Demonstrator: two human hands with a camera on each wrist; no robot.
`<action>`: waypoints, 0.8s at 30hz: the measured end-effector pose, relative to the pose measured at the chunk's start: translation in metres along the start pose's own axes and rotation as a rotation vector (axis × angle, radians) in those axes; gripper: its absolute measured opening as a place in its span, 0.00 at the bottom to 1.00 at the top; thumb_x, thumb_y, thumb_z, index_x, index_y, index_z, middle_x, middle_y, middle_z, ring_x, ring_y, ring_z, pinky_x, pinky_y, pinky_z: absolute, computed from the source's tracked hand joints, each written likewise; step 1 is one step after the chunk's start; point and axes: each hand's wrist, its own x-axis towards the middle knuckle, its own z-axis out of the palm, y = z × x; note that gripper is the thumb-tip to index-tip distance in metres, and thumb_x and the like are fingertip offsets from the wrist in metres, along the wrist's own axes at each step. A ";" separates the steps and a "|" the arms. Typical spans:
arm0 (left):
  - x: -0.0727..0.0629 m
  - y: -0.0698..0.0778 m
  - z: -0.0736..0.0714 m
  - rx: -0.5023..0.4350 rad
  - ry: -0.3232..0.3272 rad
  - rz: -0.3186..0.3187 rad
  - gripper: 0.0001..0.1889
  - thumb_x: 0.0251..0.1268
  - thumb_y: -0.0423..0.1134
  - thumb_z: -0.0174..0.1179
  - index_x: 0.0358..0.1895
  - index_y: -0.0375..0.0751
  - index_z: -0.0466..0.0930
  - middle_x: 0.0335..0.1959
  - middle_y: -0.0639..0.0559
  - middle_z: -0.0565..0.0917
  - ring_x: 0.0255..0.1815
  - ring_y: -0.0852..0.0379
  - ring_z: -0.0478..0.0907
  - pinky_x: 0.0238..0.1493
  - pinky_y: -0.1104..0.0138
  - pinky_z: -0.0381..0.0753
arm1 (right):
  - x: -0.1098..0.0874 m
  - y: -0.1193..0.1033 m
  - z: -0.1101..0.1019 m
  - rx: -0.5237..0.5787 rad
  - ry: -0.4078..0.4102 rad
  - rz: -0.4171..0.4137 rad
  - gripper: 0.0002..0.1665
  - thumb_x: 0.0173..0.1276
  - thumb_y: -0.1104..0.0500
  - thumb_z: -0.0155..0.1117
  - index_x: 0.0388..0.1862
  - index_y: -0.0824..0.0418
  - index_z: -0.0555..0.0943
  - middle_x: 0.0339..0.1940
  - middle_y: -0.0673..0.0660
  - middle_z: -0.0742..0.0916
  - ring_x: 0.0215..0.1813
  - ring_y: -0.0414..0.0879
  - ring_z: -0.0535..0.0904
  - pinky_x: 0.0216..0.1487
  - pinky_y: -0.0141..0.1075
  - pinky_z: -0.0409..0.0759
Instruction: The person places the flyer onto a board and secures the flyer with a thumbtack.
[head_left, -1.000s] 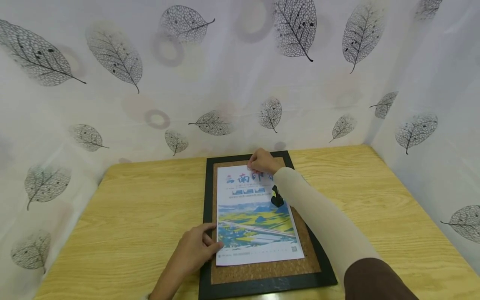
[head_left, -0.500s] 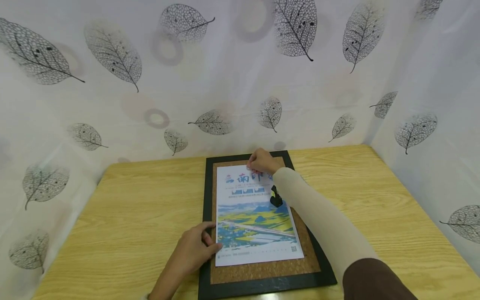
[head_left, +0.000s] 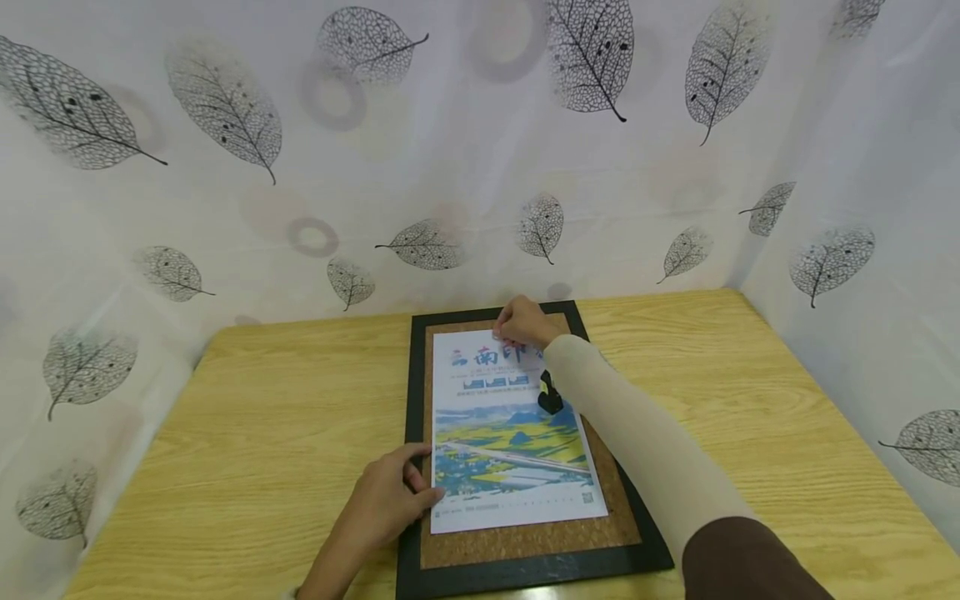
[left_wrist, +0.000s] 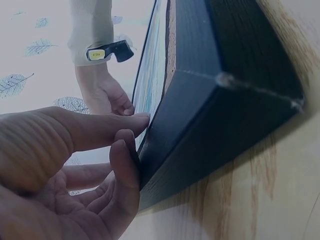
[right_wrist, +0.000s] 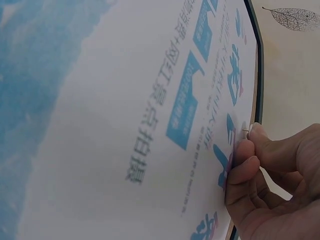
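Observation:
A printed poster (head_left: 510, 454) with a blue and yellow landscape lies on a cork board (head_left: 525, 546) with a black frame (head_left: 536, 570). At the poster's lower left edge, my left hand (head_left: 386, 496) rests with its thumb on the paper and index fingertip by the frame; its other fingers bend loosely in the left wrist view. Near the top edge, my right hand (head_left: 527, 322) pinches a tiny pin (right_wrist: 245, 131) between thumb and fingers. Its thin metal shaft shows in the right wrist view; fingertips hide most of its head. Whether the tip touches the paper cannot be told.
The board lies on a wood-grain table (head_left: 285, 417), close to its back edge. A leaf-patterned curtain (head_left: 465, 183) surrounds the table at the back and sides. A black strap device (head_left: 551, 393) sits at the right wrist, over the poster.
Almost nothing differs. Both hands stay in place on the poster, and the view shifts very slightly.

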 end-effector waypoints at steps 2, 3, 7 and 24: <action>0.000 0.000 0.000 0.002 -0.001 -0.003 0.31 0.54 0.32 0.76 0.63 0.31 0.78 0.23 0.55 0.78 0.19 0.59 0.75 0.20 0.65 0.74 | 0.000 0.000 0.000 0.003 0.003 0.000 0.06 0.71 0.64 0.66 0.40 0.66 0.87 0.32 0.58 0.85 0.30 0.45 0.78 0.32 0.33 0.76; 0.000 0.000 0.000 0.004 0.000 -0.003 0.31 0.54 0.32 0.76 0.63 0.31 0.78 0.23 0.55 0.78 0.19 0.59 0.75 0.20 0.65 0.74 | 0.000 0.000 0.000 0.004 0.004 0.000 0.06 0.71 0.64 0.66 0.40 0.66 0.87 0.32 0.58 0.85 0.29 0.45 0.78 0.32 0.33 0.76; 0.000 0.000 0.001 0.006 0.000 -0.004 0.31 0.54 0.32 0.76 0.63 0.30 0.78 0.23 0.55 0.77 0.19 0.59 0.75 0.20 0.65 0.74 | 0.001 0.001 0.000 0.004 0.004 0.014 0.05 0.70 0.64 0.67 0.40 0.65 0.87 0.31 0.58 0.85 0.29 0.45 0.78 0.31 0.33 0.76; 0.001 0.000 0.001 0.017 0.005 0.002 0.31 0.54 0.32 0.77 0.62 0.31 0.78 0.23 0.56 0.78 0.19 0.60 0.74 0.19 0.66 0.73 | 0.008 0.002 0.002 0.002 0.023 0.051 0.04 0.70 0.64 0.68 0.38 0.65 0.87 0.29 0.57 0.85 0.28 0.44 0.78 0.30 0.33 0.76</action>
